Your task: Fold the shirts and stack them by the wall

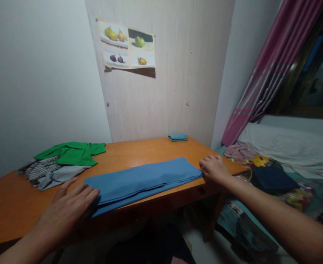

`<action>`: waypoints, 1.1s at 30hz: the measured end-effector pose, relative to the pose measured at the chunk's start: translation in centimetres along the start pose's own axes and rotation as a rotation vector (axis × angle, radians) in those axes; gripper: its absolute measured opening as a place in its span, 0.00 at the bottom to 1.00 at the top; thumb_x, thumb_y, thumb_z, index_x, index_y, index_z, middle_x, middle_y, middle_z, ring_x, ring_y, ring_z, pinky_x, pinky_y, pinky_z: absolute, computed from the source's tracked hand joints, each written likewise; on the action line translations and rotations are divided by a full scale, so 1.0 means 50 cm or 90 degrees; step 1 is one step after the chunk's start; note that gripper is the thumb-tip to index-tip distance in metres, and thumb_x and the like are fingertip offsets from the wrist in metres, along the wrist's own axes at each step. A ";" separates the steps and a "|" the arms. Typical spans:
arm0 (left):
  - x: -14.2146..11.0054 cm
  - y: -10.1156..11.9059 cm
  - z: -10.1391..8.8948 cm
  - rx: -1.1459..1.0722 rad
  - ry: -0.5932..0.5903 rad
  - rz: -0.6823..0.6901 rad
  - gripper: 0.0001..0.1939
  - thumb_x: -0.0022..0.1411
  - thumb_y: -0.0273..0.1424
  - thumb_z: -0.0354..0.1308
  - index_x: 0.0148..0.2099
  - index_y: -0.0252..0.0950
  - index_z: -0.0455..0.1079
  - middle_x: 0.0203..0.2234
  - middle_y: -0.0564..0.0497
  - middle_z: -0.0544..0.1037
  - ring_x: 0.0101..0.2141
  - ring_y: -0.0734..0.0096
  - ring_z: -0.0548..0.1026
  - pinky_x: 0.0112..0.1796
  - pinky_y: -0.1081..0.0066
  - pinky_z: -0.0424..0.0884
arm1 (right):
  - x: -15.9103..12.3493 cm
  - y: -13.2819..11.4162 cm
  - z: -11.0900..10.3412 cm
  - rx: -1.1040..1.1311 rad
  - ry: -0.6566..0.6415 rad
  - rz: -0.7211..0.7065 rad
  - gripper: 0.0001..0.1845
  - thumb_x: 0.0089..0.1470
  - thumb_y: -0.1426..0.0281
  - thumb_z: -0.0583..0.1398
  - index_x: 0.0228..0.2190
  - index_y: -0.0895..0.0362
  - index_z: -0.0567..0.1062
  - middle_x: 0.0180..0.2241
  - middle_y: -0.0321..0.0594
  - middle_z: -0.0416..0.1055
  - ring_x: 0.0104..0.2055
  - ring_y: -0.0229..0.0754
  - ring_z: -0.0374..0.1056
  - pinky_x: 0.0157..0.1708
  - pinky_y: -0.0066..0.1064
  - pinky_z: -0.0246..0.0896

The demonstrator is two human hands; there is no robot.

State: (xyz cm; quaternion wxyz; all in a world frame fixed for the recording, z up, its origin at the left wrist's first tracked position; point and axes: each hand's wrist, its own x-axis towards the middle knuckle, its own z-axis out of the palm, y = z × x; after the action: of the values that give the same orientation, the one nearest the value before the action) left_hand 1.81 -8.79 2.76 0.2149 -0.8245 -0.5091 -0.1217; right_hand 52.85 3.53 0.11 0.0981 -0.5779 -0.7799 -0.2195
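Note:
A blue cloth (147, 179), folded into a long layered strip, lies along the front edge of the wooden table (128, 152). At its left end is my left hand (75, 201), with the fingers bent over the near corner and the thumb hidden beneath. My right hand (213, 168) pinches the cloth's right end, its fingers curled together. Between my hands the fabric lies fairly flat, and its layered edges face me. What garment it is, if any, I cannot tell.
Left on the table is a loose pile with a green shirt (77, 153), a striped garment (44, 167) and a grey one (59, 176). A small folded blue-green cloth (178, 137) sits at the back. On the right, a bed (293, 146) holds clothes and bags.

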 end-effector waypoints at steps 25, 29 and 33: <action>-0.061 -0.046 0.044 -0.058 -0.017 -0.142 0.11 0.65 0.33 0.49 0.46 0.41 0.71 0.41 0.47 0.77 0.43 0.59 0.74 0.43 0.62 0.67 | 0.025 -0.224 -0.041 0.401 0.066 -0.263 0.21 0.63 0.64 0.53 0.55 0.55 0.72 0.54 0.48 0.73 0.55 0.48 0.67 0.55 0.43 0.61; -0.069 -0.044 0.050 -0.080 -0.012 -0.146 0.11 0.65 0.32 0.49 0.46 0.40 0.70 0.40 0.47 0.77 0.43 0.59 0.74 0.44 0.62 0.68 | 0.022 -0.295 -0.042 0.435 0.035 -0.315 0.28 0.65 0.61 0.53 0.63 0.55 0.64 0.64 0.50 0.62 0.66 0.50 0.57 0.62 0.48 0.55; -0.082 -0.040 0.051 -0.095 -0.008 -0.141 0.10 0.65 0.31 0.49 0.44 0.40 0.70 0.39 0.48 0.77 0.42 0.60 0.74 0.44 0.63 0.68 | 0.016 -0.321 -0.025 0.386 -0.052 -0.358 0.24 0.66 0.62 0.51 0.59 0.56 0.70 0.62 0.50 0.65 0.66 0.52 0.57 0.64 0.51 0.52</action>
State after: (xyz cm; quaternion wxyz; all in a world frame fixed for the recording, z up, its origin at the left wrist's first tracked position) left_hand -1.86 -10.03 -0.77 0.1352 -0.7777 -0.5878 -0.1773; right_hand 37.30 -0.14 -2.15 0.1690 -0.2954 -0.9400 0.0248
